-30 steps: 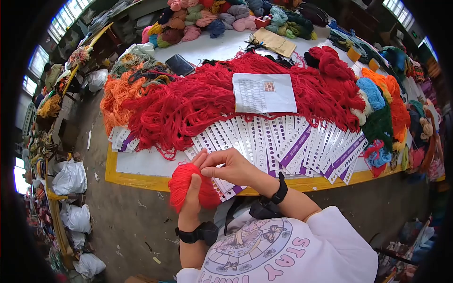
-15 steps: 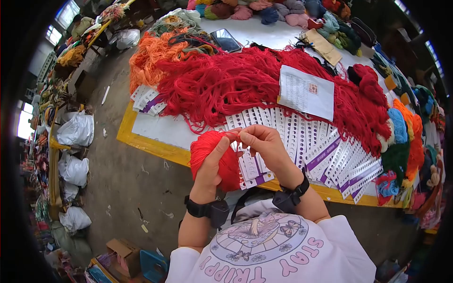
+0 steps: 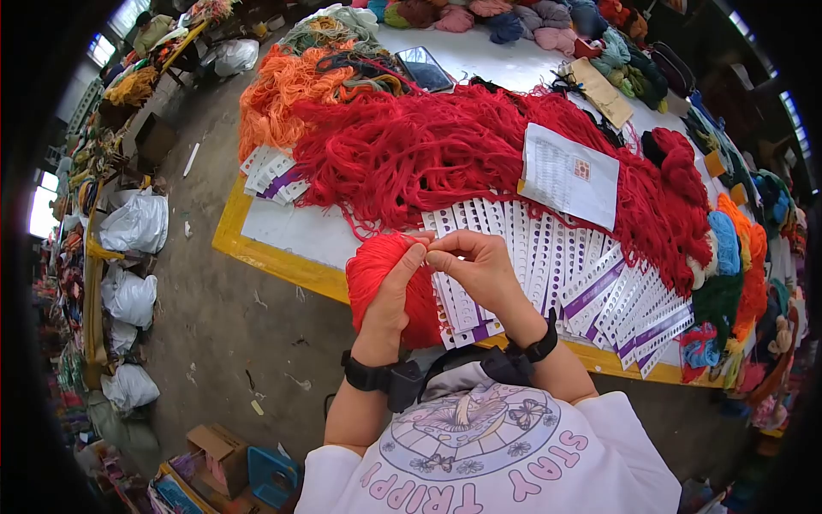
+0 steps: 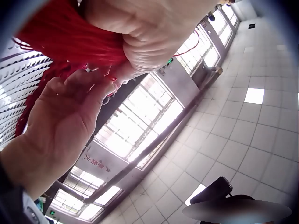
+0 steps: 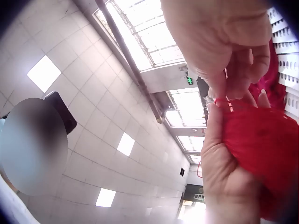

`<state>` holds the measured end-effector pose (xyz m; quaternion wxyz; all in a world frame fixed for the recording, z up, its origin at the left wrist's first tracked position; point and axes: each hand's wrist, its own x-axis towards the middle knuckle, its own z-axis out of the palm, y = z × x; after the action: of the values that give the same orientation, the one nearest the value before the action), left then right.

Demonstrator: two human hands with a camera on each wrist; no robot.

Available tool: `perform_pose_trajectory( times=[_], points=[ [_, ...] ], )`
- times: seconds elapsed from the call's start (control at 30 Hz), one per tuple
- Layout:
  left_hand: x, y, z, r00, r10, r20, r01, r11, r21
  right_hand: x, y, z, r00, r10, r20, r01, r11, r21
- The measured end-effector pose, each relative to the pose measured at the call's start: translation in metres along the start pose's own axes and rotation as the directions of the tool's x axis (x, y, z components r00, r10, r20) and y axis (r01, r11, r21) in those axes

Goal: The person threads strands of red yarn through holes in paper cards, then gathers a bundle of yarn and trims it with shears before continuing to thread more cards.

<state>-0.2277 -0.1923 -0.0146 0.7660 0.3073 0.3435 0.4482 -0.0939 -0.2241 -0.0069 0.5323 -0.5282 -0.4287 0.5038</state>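
A bundled bright red yarn skein [image 3: 368, 274] is gripped in my left hand [image 3: 387, 310], the thumb laid up along its side. My right hand [image 3: 481, 267] meets the left at the skein's top, thumb and forefinger pinching a thin red strand [image 5: 219, 100] right beside the left thumb tip. From the left wrist view, the skein [image 4: 70, 37] bulges below the left palm and the right hand [image 4: 60, 112] reaches up to it. Most of the left fingers are hidden behind the yarn.
Below and beyond my hands, white punched cards [image 3: 539, 248] with purple bands fan across the yellow-edged table [image 3: 282, 265]. A heap of darker red yarn [image 3: 411, 154] lies behind, with a printed sheet [image 3: 569, 176] on it. Orange yarn [image 3: 278, 98] and a phone [image 3: 424, 68] are at the far left.
The head view has swung, so table and hands sit farther right in it. My right fingers, earlier reaching over the skein's top, now pinch the strand close to the left thumb.
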Motion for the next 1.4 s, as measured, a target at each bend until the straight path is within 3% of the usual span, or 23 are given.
perform_pose_trajectory(
  times=[0.13,0.33,0.43,0.53,0.63,0.67,0.73,0.8,0.87,0.9,0.93,0.97,1.0,1.03,1.07,1.1,1.13,1.17,1.2,1.23,1.3,1.37,1.4],
  points=[
    [0.003,0.000,-0.004,1.000,0.014,0.021,-0.013,1.000,-0.003,0.004,0.006,0.002,0.999,-0.024,0.024,0.025,0.998,-0.060],
    [0.003,0.005,-0.007,0.997,-0.079,-0.001,0.079,0.994,-0.082,0.007,0.010,0.009,1.000,0.016,-0.026,-0.011,0.984,0.177],
    [0.006,0.003,-0.011,0.996,-0.090,-0.009,0.089,0.991,-0.100,0.009,0.011,0.008,1.000,-0.002,0.010,0.003,0.998,-0.057],
    [0.007,-0.002,-0.013,0.999,-0.033,-0.027,0.031,0.997,-0.065,0.009,0.010,0.011,0.997,0.070,0.009,-0.069,0.994,-0.080],
    [0.006,0.002,-0.014,0.992,-0.032,-0.125,0.034,0.999,0.020,0.012,0.022,0.014,0.994,-0.073,-0.077,0.068,0.996,-0.065],
    [0.005,0.004,-0.016,0.984,-0.043,-0.171,0.052,0.997,0.051,0.015,0.020,0.013,0.990,-0.006,-0.139,0.015,0.998,0.063],
    [0.003,0.017,-0.046,0.997,-0.071,-0.007,0.069,0.979,-0.193,0.024,0.014,-0.002,0.961,0.149,-0.235,-0.069,0.945,0.320],
    [-0.005,0.036,-0.075,0.988,0.149,-0.040,-0.143,0.790,-0.596,0.042,0.035,-0.100,0.997,-0.041,-0.072,0.081,0.634,0.769],
    [-0.019,0.058,-0.112,0.955,0.295,-0.018,-0.190,0.566,-0.802,0.036,-0.005,-0.247,0.921,-0.185,-0.343,0.389,0.388,0.836],
    [-0.018,0.063,-0.122,0.962,0.272,0.018,-0.161,0.621,-0.767,0.018,-0.015,-0.331,0.793,-0.333,-0.510,0.606,0.524,0.599],
    [-0.018,0.063,-0.131,0.969,0.242,0.050,-0.130,0.672,-0.729,0.013,-0.032,-0.374,0.347,-0.424,-0.837,0.862,0.497,0.106],
    [-0.019,0.061,-0.135,0.975,0.207,0.080,-0.096,0.721,-0.686,0.021,-0.051,-0.342,0.296,-0.530,-0.795,0.689,0.695,-0.206],
    [-0.013,0.053,-0.125,0.998,-0.044,-0.052,0.016,0.894,-0.447,0.035,-0.075,-0.277,0.283,-0.635,-0.718,0.420,0.756,-0.503],
    [-0.003,0.042,-0.108,0.938,-0.244,-0.245,0.198,0.960,-0.196,0.045,-0.074,-0.223,0.516,-0.640,-0.569,0.287,0.755,-0.589],
    [0.012,0.017,-0.106,0.910,-0.182,-0.374,0.226,0.971,0.079,0.054,-0.072,-0.169,0.724,-0.589,-0.358,0.194,0.672,-0.714],
    [0.019,0.004,-0.099,0.929,-0.153,-0.336,0.226,0.956,0.190,0.064,-0.071,-0.115,0.858,-0.495,-0.134,0.190,0.549,-0.814],
    [0.023,0.001,-0.086,0.909,-0.224,-0.352,0.306,0.931,0.198,0.068,-0.050,-0.073,0.958,-0.288,-0.015,0.195,0.686,-0.701],
    [0.026,-0.001,-0.078,0.906,-0.251,-0.342,0.317,0.936,0.154,0.076,-0.009,-0.048,0.986,-0.083,0.144,0.152,0.803,-0.576],
    [0.028,-0.004,-0.072,0.901,-0.278,-0.332,0.329,0.938,0.108,0.084,0.033,-0.040,0.939,0.101,0.328,0.062,0.890,-0.452],
    [0.029,-0.008,-0.069,0.908,-0.277,-0.315,0.328,0.937,0.122,0.107,0.083,-0.043,0.790,0.412,0.454,-0.279,0.901,-0.333],
    [0.033,-0.012,-0.067,0.919,-0.278,-0.279,0.329,0.931,0.159,0.111,0.088,-0.026,0.701,0.506,0.502,-0.492,0.853,-0.173],
    [0.049,-0.031,-0.071,0.931,-0.230,-0.282,0.343,0.816,0.465,0.079,0.075,-0.011,0.950,0.202,0.238,-0.190,0.979,-0.072],
    [0.053,-0.043,-0.076,0.957,-0.135,-0.257,0.272,0.723,0.635,0.078,0.070,-0.007,0.960,0.215,0.178,-0.219,0.976,0.006]
  ],
)
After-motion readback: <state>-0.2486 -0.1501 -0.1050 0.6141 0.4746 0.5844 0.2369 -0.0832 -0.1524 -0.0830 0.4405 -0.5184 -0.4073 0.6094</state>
